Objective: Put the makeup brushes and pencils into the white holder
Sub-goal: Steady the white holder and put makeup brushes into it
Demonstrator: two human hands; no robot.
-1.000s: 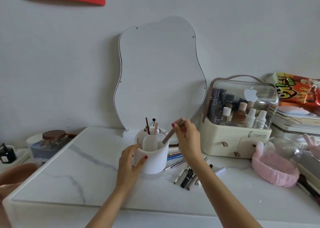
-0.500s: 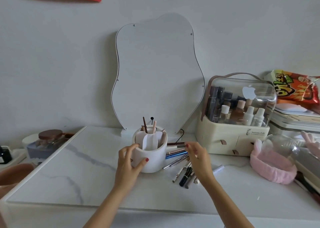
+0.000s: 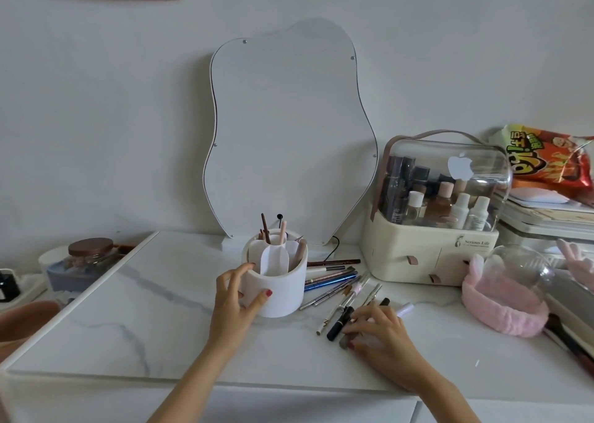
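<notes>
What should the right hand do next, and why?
Probably it should pinch one pencil from the loose pile of brushes and pencils and lift it. The right hand lies flat on the pile's near end, nothing visibly gripped, while the left hand steadies the round white holder.

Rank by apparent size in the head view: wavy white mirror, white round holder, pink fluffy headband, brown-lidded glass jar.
1. Wavy white mirror
2. Pink fluffy headband and white round holder: look alike, unranked
3. Brown-lidded glass jar
</notes>
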